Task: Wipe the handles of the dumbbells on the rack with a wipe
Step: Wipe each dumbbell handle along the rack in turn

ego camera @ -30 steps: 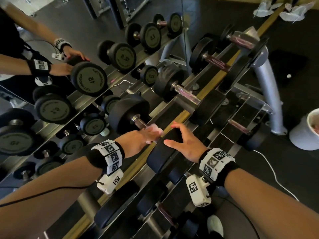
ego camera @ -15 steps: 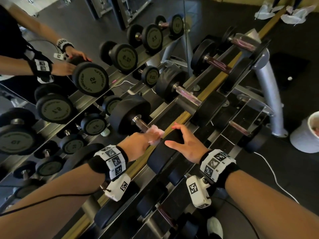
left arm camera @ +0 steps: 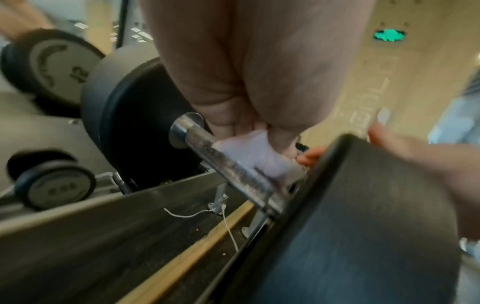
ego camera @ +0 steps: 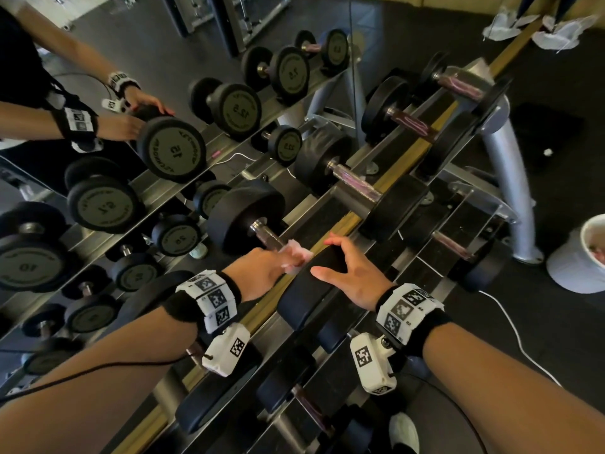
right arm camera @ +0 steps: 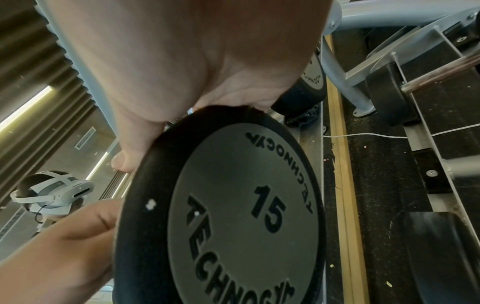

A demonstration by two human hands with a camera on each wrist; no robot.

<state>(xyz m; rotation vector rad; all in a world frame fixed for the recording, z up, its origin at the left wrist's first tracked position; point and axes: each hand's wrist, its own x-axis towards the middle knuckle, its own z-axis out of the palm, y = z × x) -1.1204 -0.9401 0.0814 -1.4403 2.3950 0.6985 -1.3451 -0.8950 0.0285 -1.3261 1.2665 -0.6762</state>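
**Left hand wipes a dumbbell handle while the right steadies its near end**

Nearest the camera, the right hand [ego camera: 355,276] lies over the rim of the dumbbell's near weight head [ego camera: 314,290], fingers spread and fairly straight, thumb pointing left; in the right wrist view the palm sits on the top edge of the grey end plate [right arm camera: 241,216] marked "15". The fingertips go over the far side of the head and are hidden there.

Just to the left, the left hand [ego camera: 258,273] is wrapped around the wipe [ego camera: 296,255], a pale pinkish-white wad pressed onto the metal handle [left arm camera: 228,166] close to the near head. The left wrist view shows the wipe bunched between the curled fingers and the bar, though the picture is soft and the fingertips themselves are covered. Only the far stretch of the handle is bare.

Beyond, the handle runs into the far weight head [ego camera: 248,214], which sits on the rack [ego camera: 402,162]. More dumbbells [ego camera: 357,181] lie further along the rack. Behind it a mirror [ego camera: 98,198] repeats the weights and both hands; the person's body there is cut off by the frame edge.
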